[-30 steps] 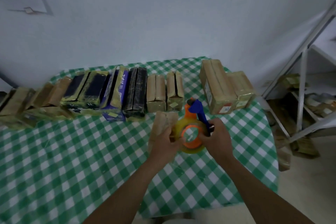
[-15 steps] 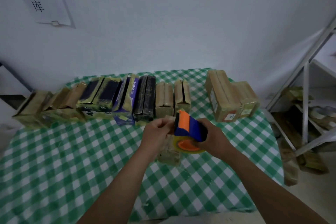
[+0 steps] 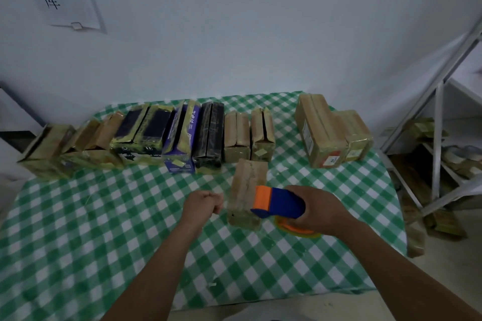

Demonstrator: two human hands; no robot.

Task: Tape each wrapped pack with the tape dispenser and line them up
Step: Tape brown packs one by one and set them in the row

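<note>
Now that the left hand has drawn away from the tape dispenser, the pack lies exposed on the counter, just in front of the row of packs. Taping appears to be under way. The right hand grips the dispenser at the pack's near right edge. The left fingers are curled into a fist, with no tape visible in them.

Your forearms are bare along the whole length that shows, long and lean, narrowing toward the wrists. Your left hand and right hand are bare too. A pale patch between your arms at the bottom edge is too blurred to identify.
</note>
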